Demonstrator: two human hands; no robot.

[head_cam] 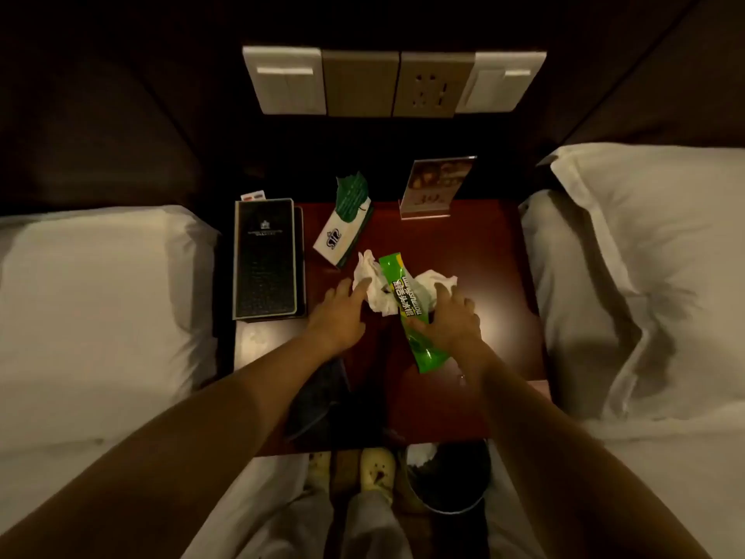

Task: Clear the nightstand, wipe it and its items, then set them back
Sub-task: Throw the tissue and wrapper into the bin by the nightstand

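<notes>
The reddish-brown nightstand [475, 252] stands between two beds. On its middle lie crumpled white tissues [377, 292] and a green snack wrapper [407, 312]. My left hand [338, 316] reaches forward with straight fingers touching the left tissue. Over the wrapper's lower half lies my right hand [453, 320], its fingers curled round the wrapper and the right tissue [435, 280]. A black menu folder [266, 258] lies at the left, a green-and-white tissue pack [344, 227] behind the tissues, and an acrylic sign holder [433, 187] at the back right.
White pillows [629, 252] and bedding flank the nightstand on both sides. A dark cloth [322, 401] lies near the front edge under my left forearm. A bin [447, 478] with white paper stands on the floor at the front right, next to slippered feet [377, 472]. A switch panel [393, 82] is on the wall.
</notes>
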